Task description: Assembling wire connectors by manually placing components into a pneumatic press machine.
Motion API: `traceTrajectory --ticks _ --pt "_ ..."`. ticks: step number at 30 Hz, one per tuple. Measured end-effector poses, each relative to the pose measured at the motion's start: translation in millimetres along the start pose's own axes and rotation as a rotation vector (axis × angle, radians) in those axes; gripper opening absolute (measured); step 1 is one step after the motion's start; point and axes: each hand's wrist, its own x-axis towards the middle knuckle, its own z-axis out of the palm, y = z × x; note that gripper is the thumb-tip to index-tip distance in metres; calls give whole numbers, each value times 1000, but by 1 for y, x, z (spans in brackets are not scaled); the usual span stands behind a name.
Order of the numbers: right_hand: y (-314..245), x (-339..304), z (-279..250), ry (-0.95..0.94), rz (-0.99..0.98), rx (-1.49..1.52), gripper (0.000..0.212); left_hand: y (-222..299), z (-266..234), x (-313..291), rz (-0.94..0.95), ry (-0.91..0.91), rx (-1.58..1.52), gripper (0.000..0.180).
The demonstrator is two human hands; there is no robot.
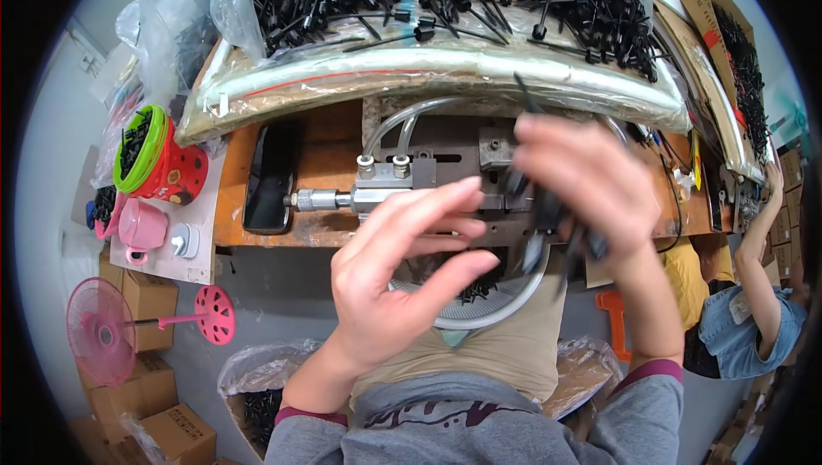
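Note:
My left hand (398,268) hovers in front of a small metal pneumatic cylinder fixture (381,195), its thumb and fingers apart with nothing seen between them. Blurred by motion, my right hand (591,178) is over the fixture's right side. Its fingers are curled round black plastic stemmed parts (552,217), whose number the blur hides. Two clear air hoses (407,127) curve up from the cylinder block. Under my hands, on my lap, a white round basket (492,319) contains more black pieces. Part of the fixture is hidden behind my hands.
Across the back, a padded, plastic-wrapped tray (428,71) is heaped with black stemmed parts. A phone (268,178) lies left on the wooden bench (231,208). Further left are a red-green bucket (184,174), a pink cup (141,223) and a pink fan (103,330). A co-worker (745,319) is at right.

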Motion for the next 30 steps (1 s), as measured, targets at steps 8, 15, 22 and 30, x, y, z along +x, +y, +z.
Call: traceTrajectory --ticks 8,15,22,30 --pt "-47 -60 12 -3 14 -83 25 -11 12 -9 70 -145 171 34" --pt "-53 -84 11 39 189 -43 34 -18 18 -22 42 -192 364 39" --pt "-54 -91 7 137 348 -38 37 -42 41 -26 214 -211 686 32" --pt "-58 -90 7 140 368 -44 37 -43 50 -15 254 -253 885 26"
